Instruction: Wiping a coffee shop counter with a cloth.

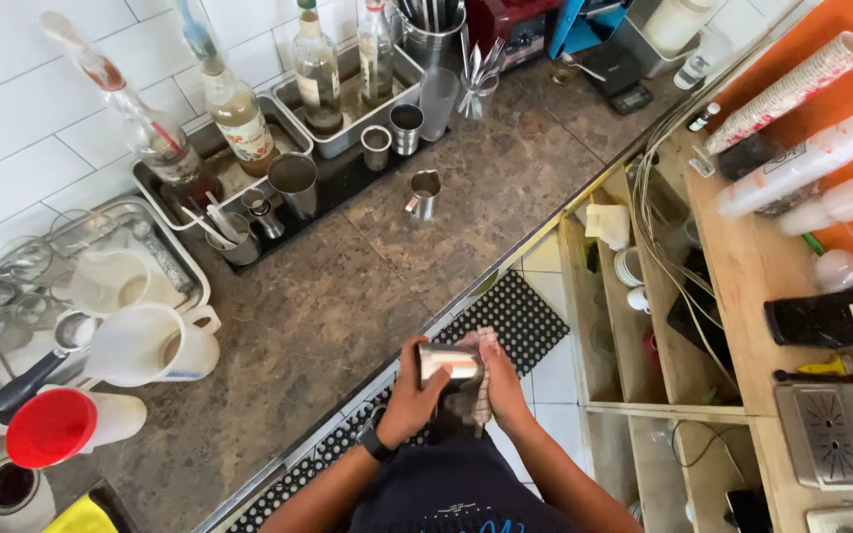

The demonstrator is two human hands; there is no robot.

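Left hand (413,387) in closed grip around a small polished steel cup (449,363), held on its side before the torso, off the edge of the speckled brown stone bench (348,306); right hand (502,387) presses a checked cloth (481,380) against the cup, fingers closed on it.

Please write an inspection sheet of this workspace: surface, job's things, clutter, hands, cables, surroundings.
Surface: brown stone-look counter, bare in the middle.
Job's things: steel cup and checked cloth, held over the floor mat.
Clutter: syrup bottles, steel jug, white pitcher, red funnel.
Hands: left hand grips the steel cup; right hand presses the checked cloth against it.
Cables: bundle along the wooden shelves.
Surroundings: white tiled wall, orange wall.
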